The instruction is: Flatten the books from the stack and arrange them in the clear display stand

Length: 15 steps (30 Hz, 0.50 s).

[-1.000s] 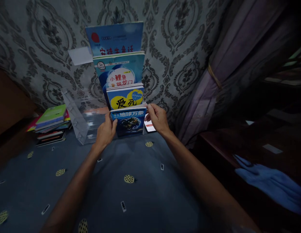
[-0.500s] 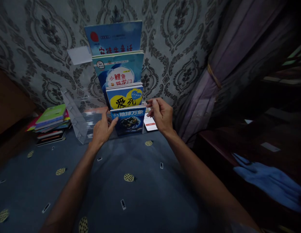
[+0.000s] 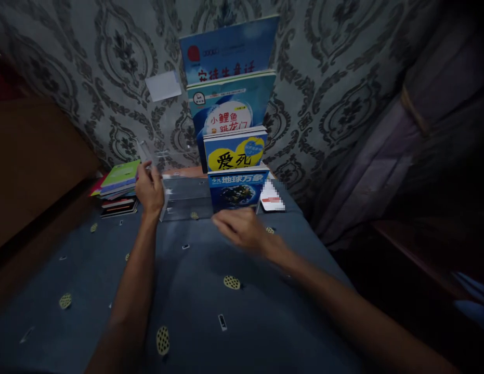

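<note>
A clear plastic rack [image 3: 187,205] holds several books upright in stepped rows. The lowest is a blue book with a globe on its cover [image 3: 237,193]; behind it rise a blue and yellow book [image 3: 218,153], a teal book [image 3: 232,101] and a taller blue book [image 3: 226,52]. My left hand [image 3: 150,189] is at the rack's left side panel, beside a pile of books [image 3: 120,176], fingers apart and slightly curled; whether it touches the panel I cannot tell. In front of the globe book is my right hand [image 3: 242,226], a little blurred, its fingers curled together with nothing visible in them.
A phone [image 3: 272,196] lies just right of the rack, partly pixelated. The blue cloth [image 3: 203,311] bears a pineapple print. Patterned wallpaper [image 3: 125,62] rises behind, with a tied curtain [image 3: 386,140] at the right and a brown panel [image 3: 35,161] at the left.
The view has turned left. My left hand has left the globe book for the rack's left side. My right hand has come down and left, in front of the books.
</note>
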### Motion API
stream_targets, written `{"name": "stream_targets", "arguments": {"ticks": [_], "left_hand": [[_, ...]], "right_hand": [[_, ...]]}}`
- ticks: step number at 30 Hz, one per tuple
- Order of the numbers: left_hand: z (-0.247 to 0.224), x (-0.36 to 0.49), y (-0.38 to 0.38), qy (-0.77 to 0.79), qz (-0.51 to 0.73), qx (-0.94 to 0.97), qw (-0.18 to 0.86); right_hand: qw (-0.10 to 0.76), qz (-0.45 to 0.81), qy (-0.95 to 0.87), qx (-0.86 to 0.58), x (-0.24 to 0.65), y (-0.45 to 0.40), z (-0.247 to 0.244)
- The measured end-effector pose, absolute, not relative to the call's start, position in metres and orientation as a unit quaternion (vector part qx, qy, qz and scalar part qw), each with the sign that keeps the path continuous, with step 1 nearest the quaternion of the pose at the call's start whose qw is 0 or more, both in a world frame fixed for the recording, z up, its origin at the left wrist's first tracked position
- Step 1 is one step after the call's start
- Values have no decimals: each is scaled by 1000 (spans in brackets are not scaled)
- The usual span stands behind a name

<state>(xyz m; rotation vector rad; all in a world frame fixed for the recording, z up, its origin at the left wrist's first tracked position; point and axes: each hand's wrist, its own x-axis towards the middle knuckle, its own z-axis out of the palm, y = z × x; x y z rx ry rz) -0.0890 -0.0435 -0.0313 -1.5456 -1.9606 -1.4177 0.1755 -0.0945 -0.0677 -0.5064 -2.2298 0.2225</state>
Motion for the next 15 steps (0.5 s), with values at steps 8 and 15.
{"name": "stream_targets", "arguments": {"ticks": [8, 15], "left_hand": [[-33, -193, -20, -813, -327, -455, 162], [-21, -236, 13, -814, -177, -548, 78]], "right_hand": [[214, 98, -954, -185, 141, -111, -135], [201, 116, -947, -223, 141, -108, -136]]}}
